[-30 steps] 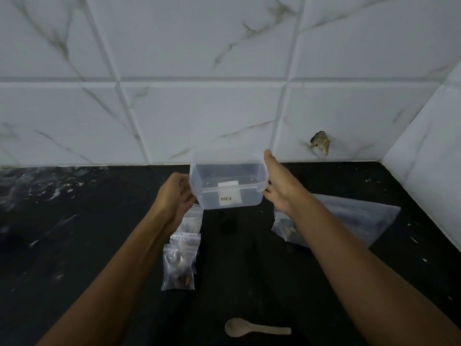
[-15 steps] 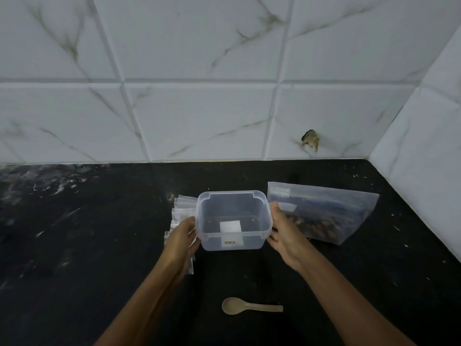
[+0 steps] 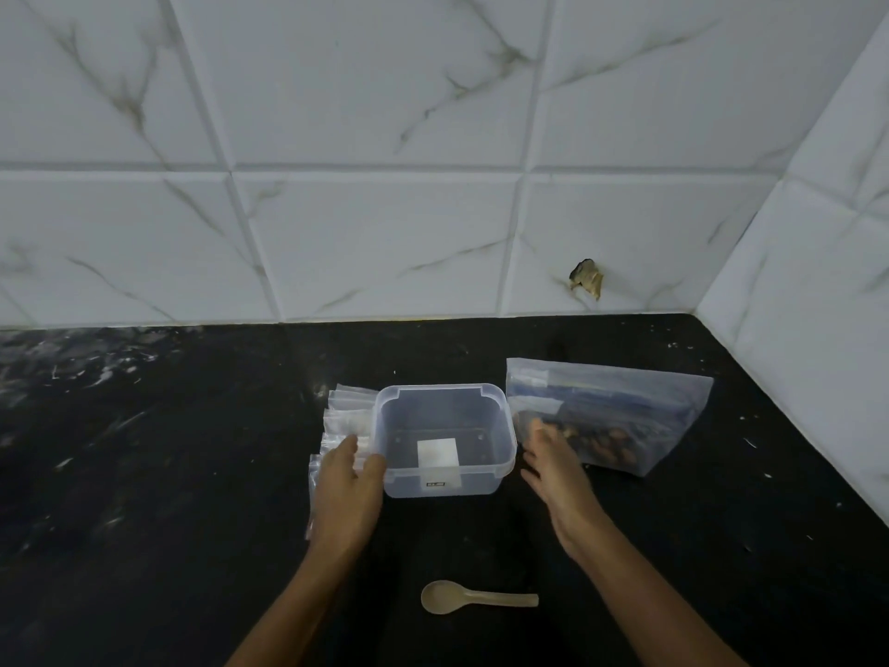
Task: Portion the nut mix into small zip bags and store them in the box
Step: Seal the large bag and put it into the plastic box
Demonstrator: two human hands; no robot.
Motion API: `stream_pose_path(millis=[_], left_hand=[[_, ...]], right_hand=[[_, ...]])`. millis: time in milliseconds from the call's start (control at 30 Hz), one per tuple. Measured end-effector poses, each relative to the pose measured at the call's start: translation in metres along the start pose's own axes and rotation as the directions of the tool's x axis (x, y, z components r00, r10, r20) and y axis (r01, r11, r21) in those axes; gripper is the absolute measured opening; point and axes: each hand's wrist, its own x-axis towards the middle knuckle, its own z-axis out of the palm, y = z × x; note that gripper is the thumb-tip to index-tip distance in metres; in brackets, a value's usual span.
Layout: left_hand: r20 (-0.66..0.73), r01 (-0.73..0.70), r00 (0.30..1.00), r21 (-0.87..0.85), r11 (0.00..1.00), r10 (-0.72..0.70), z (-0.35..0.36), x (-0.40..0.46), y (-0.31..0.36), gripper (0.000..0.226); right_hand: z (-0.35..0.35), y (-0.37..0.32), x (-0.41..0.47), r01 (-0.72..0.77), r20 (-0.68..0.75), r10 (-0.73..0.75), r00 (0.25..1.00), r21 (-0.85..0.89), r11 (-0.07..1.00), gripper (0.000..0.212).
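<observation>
Clear plastic box (image 3: 442, 440), wooden spoon (image 3: 474, 596)

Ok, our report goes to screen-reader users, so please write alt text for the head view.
An open, empty clear plastic box sits on a black counter between a person's left hand and right hand. Small zip bags lie left, a nut bag right, a spoon nearer.

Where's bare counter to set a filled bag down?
Bare: the wide black counter left of the small zip bags, and the strip between box and wall. Crowded: bags, box and nut mix bag in a row, both hands beside the box, spoon in front.
</observation>
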Motion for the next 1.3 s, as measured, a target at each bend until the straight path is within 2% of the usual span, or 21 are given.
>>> stream_pose_path(millis=[67, 133, 267, 367, 467, 533, 633, 700, 767, 833, 967, 1033, 1133, 1200, 1300], left_hand=[[-0.115, -0.141, 0.982, 0.096, 0.985, 0.152, 0.001, -0.005, 0.003, 0.050], [-0.119, -0.272, 0.951, 0.108, 0.956, 0.284, 0.007, -0.003, 0.014, 0.044], [0.025, -0.394, 0.918, 0.139, 0.908, 0.395, 0.031, 0.021, 0.044, 0.040], [0.155, -0.456, 0.888, 0.179, 0.872, 0.433, 0.060, 0.042, 0.071, 0.044], [0.337, -0.510, 0.841, 0.236, 0.827, 0.422, 0.090, 0.064, 0.091, 0.056], [0.464, -0.548, 0.795, 0.273, 0.791, 0.390, 0.106, 0.078, 0.099, 0.068], [0.580, -0.588, 0.741, 0.314, 0.746, 0.339, 0.123, 0.096, 0.104, 0.071], [0.625, -0.614, 0.706, 0.306, 0.727, 0.334, 0.127, 0.108, 0.102, 0.051], [0.637, -0.601, 0.695, 0.262, 0.755, 0.332, 0.130, 0.117, 0.100, 0.026], [0.630, -0.563, 0.704, 0.215, 0.798, 0.327, 0.131, 0.124, 0.098, 0.014], [0.589, -0.495, 0.748, 0.185, 0.849, 0.307, 0.138, 0.129, 0.095, 0.017], [0.555, -0.490, 0.772, 0.214, 0.845, 0.308, 0.143, 0.129, 0.096, 0.019], [0.472, -0.491, 0.817, 0.267, 0.830, 0.332, 0.151, 0.127, 0.093, 0.009], [0.440, -0.492, 0.829, 0.284, 0.823, 0.344, 0.154, 0.124, 0.091, 0.013], [0.441, -0.567, 0.804, 0.362, 0.740, 0.399, 0.158, 0.121, 0.087, 0.024]], right_hand=[[-0.020, -0.002, 0.001, 0.072, -0.149, -0.082, 0.985, -0.074, 0.995, 0.011], [-0.045, -0.009, 0.005, 0.108, -0.290, -0.152, 0.945, -0.162, 0.981, 0.022], [-0.093, -0.027, 0.023, 0.149, -0.519, -0.260, 0.814, -0.246, 0.958, 0.041], [-0.125, -0.034, 0.044, 0.108, -0.600, -0.286, 0.747, -0.316, 0.943, 0.068], [-0.149, -0.040, 0.064, 0.048, -0.531, -0.277, 0.801, -0.404, 0.914, 0.091], [-0.158, -0.044, 0.073, 0.040, -0.425, -0.246, 0.871, -0.438, 0.898, 0.090], [-0.169, -0.046, 0.083, 0.004, -0.264, -0.150, 0.953, -0.482, 0.876, 0.067], [-0.175, -0.045, 0.087, -0.023, -0.216, -0.098, 0.972, -0.498, 0.867, 0.041], [-0.182, -0.041, 0.092, -0.004, -0.192, -0.107, 0.976, -0.500, 0.866, 0.021], [-0.189, -0.037, 0.097, 0.003, -0.186, -0.106, 0.977, -0.483, 0.875, 0.011], [-0.196, -0.029, 0.108, -0.014, -0.226, -0.097, 0.969, -0.444, 0.896, 0.011], [-0.194, -0.028, 0.112, -0.011, -0.234, -0.100, 0.967, -0.432, 0.902, 0.017], [-0.189, -0.025, 0.116, 0.035, -0.220, -0.165, 0.961, -0.497, 0.867, 0.022], [-0.187, -0.020, 0.119, 0.070, -0.169, -0.190, 0.967, -0.543, 0.837, 0.023], [-0.186, -0.019, 0.116, 0.063, -0.036, -0.105, 0.994, -0.591, 0.804, 0.014]])
